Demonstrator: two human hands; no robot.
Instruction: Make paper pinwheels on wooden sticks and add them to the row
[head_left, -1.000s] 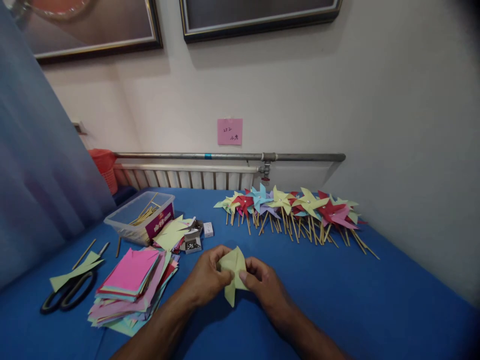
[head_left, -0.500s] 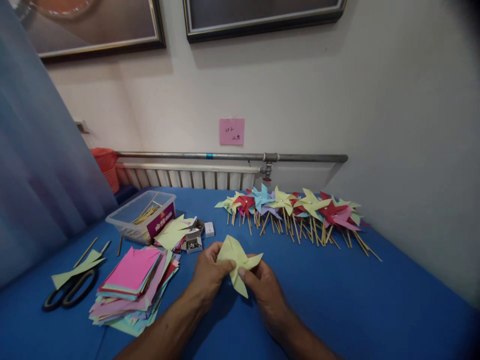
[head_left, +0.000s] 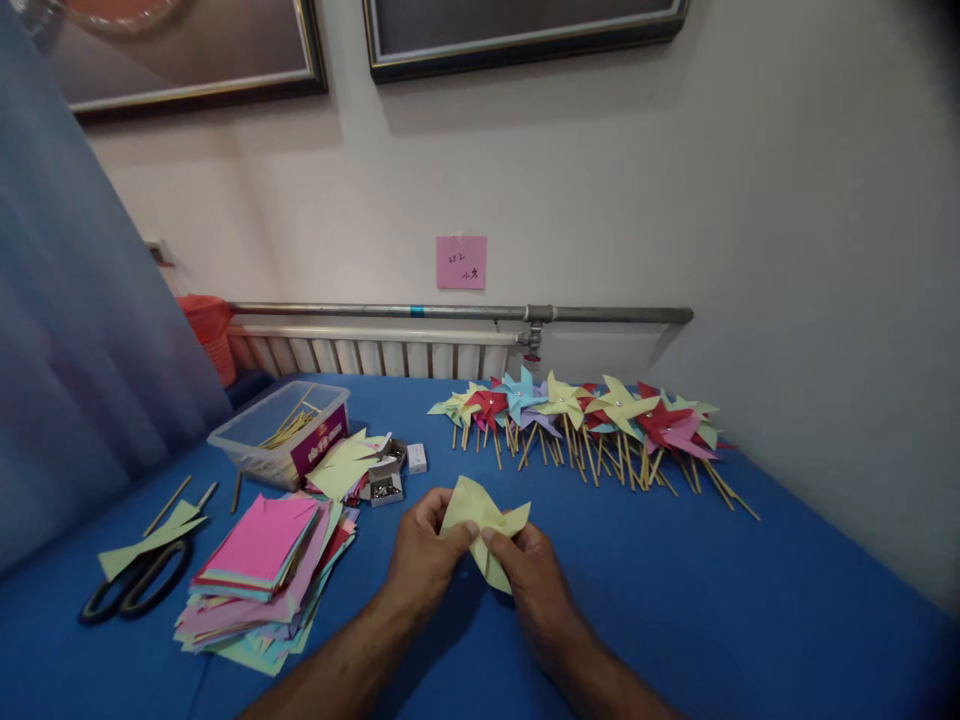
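My left hand (head_left: 424, 555) and my right hand (head_left: 529, 575) are closed together on a pale yellow paper pinwheel head (head_left: 480, 515), held just above the blue table (head_left: 675, 590) at the centre front. Thumbs and fingertips pinch the folded flaps near its middle. Two or three pointed blades stick out up, right and down. No stick is on it that I can see.
A row of finished coloured pinwheels on sticks (head_left: 592, 420) lies at the back right. A stack of coloured paper squares (head_left: 262, 570) sits at the left, with black scissors (head_left: 131, 585), a clear box of sticks (head_left: 281, 430) and small boxes of pins (head_left: 386, 480).
The yellow paper has been turned and folded between my fingers. Its blades now spread more to the right. Both hands stay at the same spot.
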